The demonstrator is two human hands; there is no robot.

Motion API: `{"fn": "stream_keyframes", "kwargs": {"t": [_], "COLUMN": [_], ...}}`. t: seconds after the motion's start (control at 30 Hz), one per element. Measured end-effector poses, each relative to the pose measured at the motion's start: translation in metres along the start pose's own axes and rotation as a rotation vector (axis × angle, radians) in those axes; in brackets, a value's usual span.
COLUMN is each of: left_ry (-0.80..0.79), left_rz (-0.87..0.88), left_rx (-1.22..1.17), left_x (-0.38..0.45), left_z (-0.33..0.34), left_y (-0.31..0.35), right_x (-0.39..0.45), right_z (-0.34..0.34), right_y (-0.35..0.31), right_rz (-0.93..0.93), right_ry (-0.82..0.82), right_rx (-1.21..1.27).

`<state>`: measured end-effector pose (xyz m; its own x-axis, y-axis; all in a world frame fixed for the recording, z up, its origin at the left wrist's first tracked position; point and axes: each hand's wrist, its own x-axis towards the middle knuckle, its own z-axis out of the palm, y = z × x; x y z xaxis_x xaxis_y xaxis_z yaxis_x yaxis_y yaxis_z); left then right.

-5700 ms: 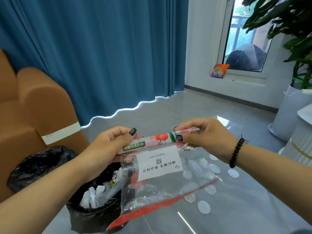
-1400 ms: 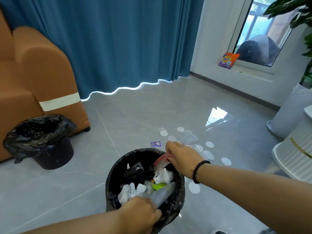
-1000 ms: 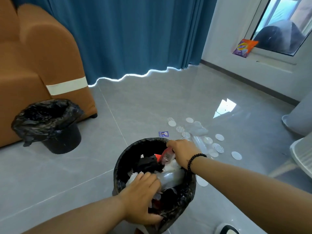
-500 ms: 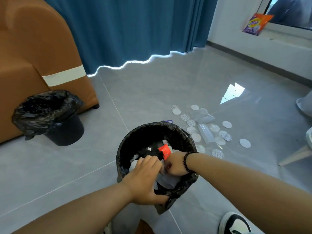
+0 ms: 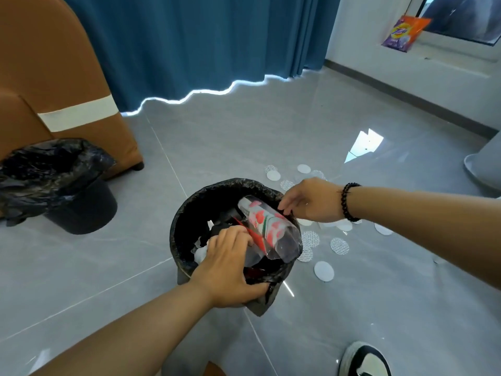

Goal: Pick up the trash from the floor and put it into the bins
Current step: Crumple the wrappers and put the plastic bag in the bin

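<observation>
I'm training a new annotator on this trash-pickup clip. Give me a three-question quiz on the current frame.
1. True or false: the clear plastic bag with red print lies flat on the floor.
2. Which hand presses into the near black-lined bin? A) left hand B) right hand
3. What trash remains on the grey tiled floor beside that bin?

Key
1. False: it sticks out of the near bin.
2. A.
3. White round paper discs.
</observation>
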<state>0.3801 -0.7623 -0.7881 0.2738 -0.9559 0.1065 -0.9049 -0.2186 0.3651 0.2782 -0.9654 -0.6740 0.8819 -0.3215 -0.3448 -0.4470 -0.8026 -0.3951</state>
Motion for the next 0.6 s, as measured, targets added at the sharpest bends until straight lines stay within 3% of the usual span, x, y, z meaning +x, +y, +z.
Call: {"fn": "stream_keyframes", "kwargs": {"t": [0.13,0.3,0.37,0.5,0.6], "left_ry": [0.003,0.073,0.15,0.306,0.27], "left_rz": [-0.029,-0.052,-0.048,-0.047,-0.105], "left_rx": [-0.02,-0.022,-0.077,-0.219,-0.186], "left_x": [0.008,0.025,0.034,0.047,0.051], "left_z": [0.003,0.006,0.009,0.014,0.014], "left_y": [0.002,0.007,0.009,0.008,0.007], "right_x": [-0.011,-0.013,-0.008,0.013,0.023], "right_z": [0.001,0.022,0.034,0.066,0.084], "right_y": [0.024,0.054,0.052,0.045,0.043], "right_rz": [-0.038,-0.075,-0.11,-0.252,-0.267], "right_ry": [0.024,0.184,0.17,0.116,0.061], "right_rx": [-0.053,0.2,0.28,0.126,-0.011]}}
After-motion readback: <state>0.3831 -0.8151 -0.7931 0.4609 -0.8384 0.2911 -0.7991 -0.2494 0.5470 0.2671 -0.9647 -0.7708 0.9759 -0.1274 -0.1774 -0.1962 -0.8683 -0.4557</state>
